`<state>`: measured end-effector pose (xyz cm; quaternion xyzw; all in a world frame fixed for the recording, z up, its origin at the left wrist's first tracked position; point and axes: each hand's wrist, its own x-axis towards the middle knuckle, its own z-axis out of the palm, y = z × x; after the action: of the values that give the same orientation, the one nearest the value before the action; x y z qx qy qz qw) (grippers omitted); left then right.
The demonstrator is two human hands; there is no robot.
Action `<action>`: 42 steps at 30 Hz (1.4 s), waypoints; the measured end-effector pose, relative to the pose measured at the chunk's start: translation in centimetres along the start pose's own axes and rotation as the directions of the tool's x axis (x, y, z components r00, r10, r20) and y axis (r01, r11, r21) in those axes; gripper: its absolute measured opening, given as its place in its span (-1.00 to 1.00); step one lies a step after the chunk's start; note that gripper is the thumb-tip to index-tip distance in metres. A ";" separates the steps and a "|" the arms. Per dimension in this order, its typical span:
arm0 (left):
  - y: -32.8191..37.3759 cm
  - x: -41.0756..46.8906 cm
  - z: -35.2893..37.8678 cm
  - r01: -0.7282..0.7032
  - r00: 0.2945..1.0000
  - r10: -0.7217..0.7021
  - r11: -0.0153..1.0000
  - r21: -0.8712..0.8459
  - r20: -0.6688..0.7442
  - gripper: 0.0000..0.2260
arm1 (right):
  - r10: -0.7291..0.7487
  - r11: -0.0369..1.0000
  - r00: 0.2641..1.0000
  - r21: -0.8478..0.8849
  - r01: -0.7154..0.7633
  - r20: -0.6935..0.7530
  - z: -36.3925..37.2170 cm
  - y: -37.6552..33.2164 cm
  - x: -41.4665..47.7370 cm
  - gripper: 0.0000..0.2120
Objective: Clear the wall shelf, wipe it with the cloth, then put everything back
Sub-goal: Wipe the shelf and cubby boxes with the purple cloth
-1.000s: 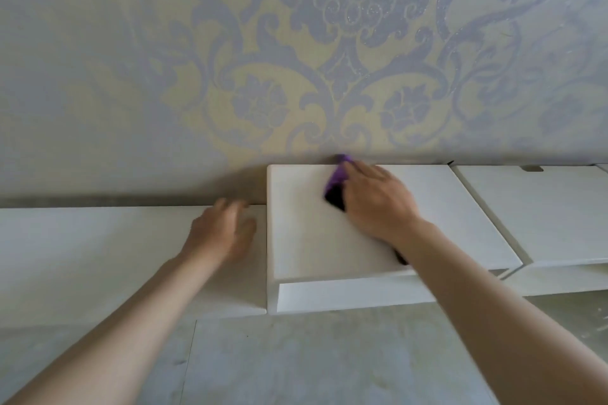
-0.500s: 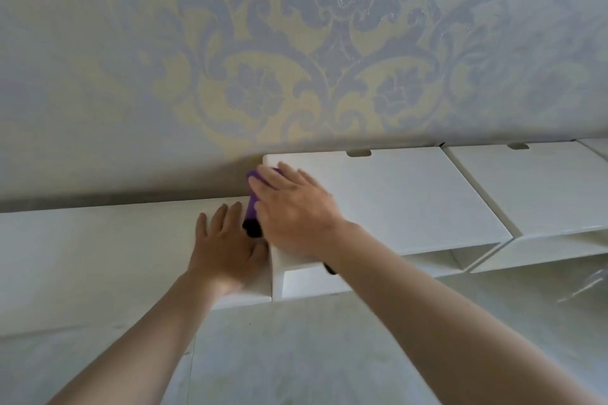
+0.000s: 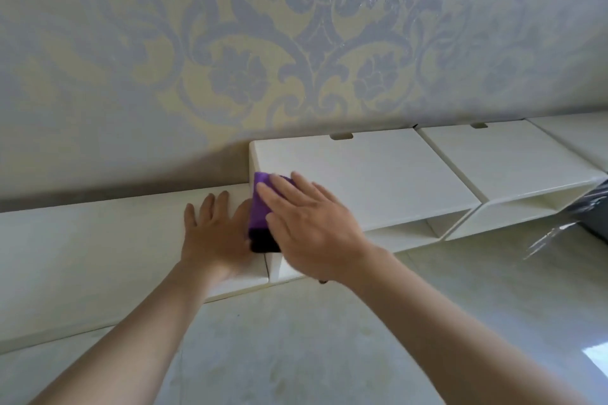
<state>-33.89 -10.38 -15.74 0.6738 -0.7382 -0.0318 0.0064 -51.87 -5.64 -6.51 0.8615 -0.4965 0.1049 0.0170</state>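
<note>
Right hand (image 3: 309, 223): open, palm down, fingers straight and slightly spread, pressing on the cloth.
Cloth (image 3: 261, 204): purple with a dark near end. It lies along the left edge of the raised box top, toward the front, and is partly covered by the right hand's fingers.
Left hand (image 3: 214, 233): open and flat, palm down on the low section, thumb side just beside the cloth. Contact with the cloth cannot be told.
Wall shelf (image 3: 378, 181): white. The raised box under the cloth has an open compartment (image 3: 404, 233) beneath it. A second box (image 3: 500, 158) stands to its right and the low section (image 3: 98, 240) to its left.
Wallpaper (image 3: 296, 43): pale yellow with a grey-violet damask pattern, behind the shelf.
Floor (image 3: 296, 339): pale, below the arms.
Change over one second: the right hand and cloth went from the back middle of the box top, against the wall, to the left rear corner, then forward along the left edge. The left hand's fingers, curled at first, now lie flat.
</note>
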 end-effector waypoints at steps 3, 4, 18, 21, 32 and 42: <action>0.0 -0.2 0.1 0.001 0.998 -0.006 0.997 -0.082 -0.056 -0.44 | 0.008 0.989 0.999 -0.148 -0.015 -0.043 -0.4 6.4 -1.5 -0.46; 0.0 -0.3 0.2 0.000 0.998 -0.005 0.996 -0.092 -0.061 -0.46 | 0.053 0.975 0.997 -0.211 -0.062 -0.047 -0.5 9.4 -2.1 -0.49; 0.4 0.0 -0.1 0.017 0.999 -0.020 0.997 -0.075 -0.041 -0.42 | 0.087 0.995 0.995 -0.045 -0.086 0.042 0.6 2.2 9.1 -0.30; 0.3 -0.1 -0.1 0.013 0.999 -0.017 0.997 -0.078 -0.045 -0.37 | -0.033 0.993 0.994 -0.107 0.044 0.106 0.6 2.9 9.8 -0.31; 0.2 -0.3 0.2 -0.018 0.998 0.010 0.993 -0.114 -0.068 -0.50 | 0.422 0.868 0.906 -0.310 -0.388 0.046 -3.2 16.2 2.9 -0.37; -0.1 -0.1 0.3 0.003 0.998 -0.006 0.999 -0.044 -0.070 -0.35 | 0.096 0.995 0.994 -0.005 -0.096 0.046 -0.4 3.4 5.0 -0.46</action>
<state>-33.83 -10.23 -16.06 0.6759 -0.7351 -0.0245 0.0470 -52.41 -11.54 -5.42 0.8388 -0.5378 0.0847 0.0017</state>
